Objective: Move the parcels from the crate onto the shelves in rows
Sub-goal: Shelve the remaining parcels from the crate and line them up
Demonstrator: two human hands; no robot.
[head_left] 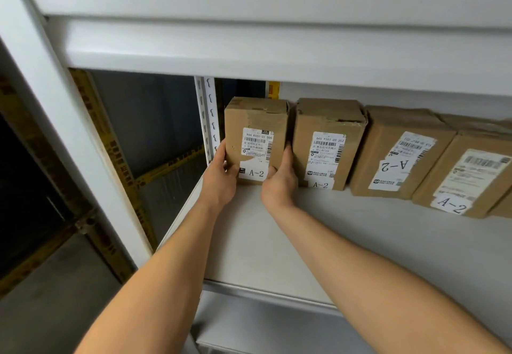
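Parcel: the brown cardboard parcel (255, 140) I hold stands upright on the shelf (277, 242), at the left end of the row, its white label facing me with "A-2" printed at the bottom.
Left hand: my left hand (221, 176) is closed on the parcel's left edge, thumb across the lower front, fingers wrapped round the side out of sight.
Right hand: my right hand (279, 179) is closed on the parcel's right edge, thumb on the lower front by the "A-2" mark, fingers reaching up into the narrow gap beside the next box.
Contact with shelf: the parcel's bottom edge looks level with the shelf, though my hands cover most of it, so I cannot tell if it rests fully.
Second parcel (328, 143): just to the right, upright, label facing me, also marked "A-2"; its top flap is torn and crumpled.
Third parcel (399, 151): next to the right, touching the second, its label turned so that "A-2" reads upside down.
Fourth parcel (465, 176): furthest right, cut by the frame edge, nearer to me than the others, with an "A-2" sticker low on its front.
Row: all four stand side by side towards the back of the shelf, leaving the front part bare.
Upper shelf (277, 46): a white beam runs across just above the parcels.
Upright (207, 120): a white slotted post stands just left of my parcel, close by my left fingers.
Beyond the rack: dark floor and yellow-black striped tape (169, 168) to the left.
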